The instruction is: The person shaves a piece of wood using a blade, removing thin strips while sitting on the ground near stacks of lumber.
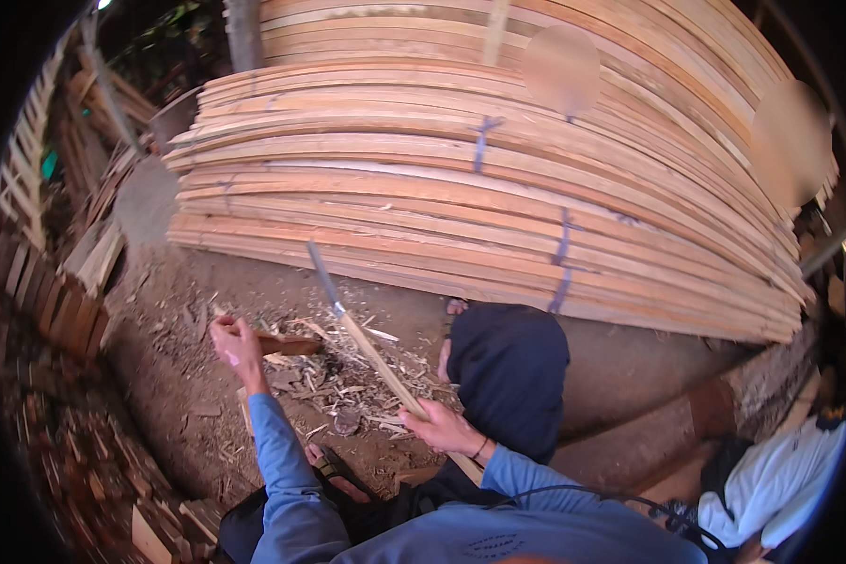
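Note:
My right hand (442, 430) is wrapped round the pale wooden handle of a long-handled knife (385, 362). Its narrow grey blade (322, 277) points up and away, toward the stacked timber. On the left, my left hand (239, 352) is closed, its fingers curled together over the ground. What it grips is too small and blurred to make out. Right beside it is a dark brown piece of wood (291, 345); whether the hand touches it I cannot tell. Wood shavings and chips (348, 381) litter the dirt beneath the blade and between my feet.
Bundled timber strips (479, 197), tied with blue bands, form a long stack across the far side. Cut wood pieces (85, 451) are piled at the left. My bent knee (508, 376) stands right of the knife. A person in a pale top (780, 479) is at the lower right.

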Action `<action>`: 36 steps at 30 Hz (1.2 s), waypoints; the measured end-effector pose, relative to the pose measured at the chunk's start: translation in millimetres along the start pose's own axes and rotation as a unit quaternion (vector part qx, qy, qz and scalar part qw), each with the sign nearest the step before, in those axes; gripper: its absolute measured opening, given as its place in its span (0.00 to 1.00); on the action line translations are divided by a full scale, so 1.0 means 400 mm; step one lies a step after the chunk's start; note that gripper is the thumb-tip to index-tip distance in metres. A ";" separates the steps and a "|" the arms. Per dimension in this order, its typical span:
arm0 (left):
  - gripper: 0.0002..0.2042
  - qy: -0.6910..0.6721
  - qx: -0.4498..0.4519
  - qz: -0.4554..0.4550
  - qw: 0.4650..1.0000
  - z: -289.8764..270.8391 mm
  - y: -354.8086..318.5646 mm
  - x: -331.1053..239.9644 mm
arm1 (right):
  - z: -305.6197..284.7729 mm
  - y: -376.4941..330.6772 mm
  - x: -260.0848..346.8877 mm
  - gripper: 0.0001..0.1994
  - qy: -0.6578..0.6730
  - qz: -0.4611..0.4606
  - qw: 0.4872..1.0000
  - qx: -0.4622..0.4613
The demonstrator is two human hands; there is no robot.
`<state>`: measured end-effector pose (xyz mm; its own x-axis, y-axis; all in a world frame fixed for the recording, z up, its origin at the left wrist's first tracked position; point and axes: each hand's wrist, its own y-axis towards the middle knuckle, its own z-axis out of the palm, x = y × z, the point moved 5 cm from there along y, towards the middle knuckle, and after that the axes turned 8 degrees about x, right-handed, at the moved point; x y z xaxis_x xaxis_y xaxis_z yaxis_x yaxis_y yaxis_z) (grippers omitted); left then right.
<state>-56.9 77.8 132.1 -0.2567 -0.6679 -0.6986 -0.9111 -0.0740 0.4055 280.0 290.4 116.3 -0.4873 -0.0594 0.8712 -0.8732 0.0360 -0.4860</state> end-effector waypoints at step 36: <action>0.07 -0.087 -0.120 -0.164 0.975 -0.156 -0.135 0.288 | 0.202 0.174 -0.033 0.18 -0.226 -0.050 0.972 0.038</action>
<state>-17.1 -41.5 66.6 -0.0343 -0.4449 -0.8949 -0.8565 -0.4483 0.2557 225.4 213.2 65.3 -0.3357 -0.4917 0.8034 -0.9057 -0.0660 -0.4188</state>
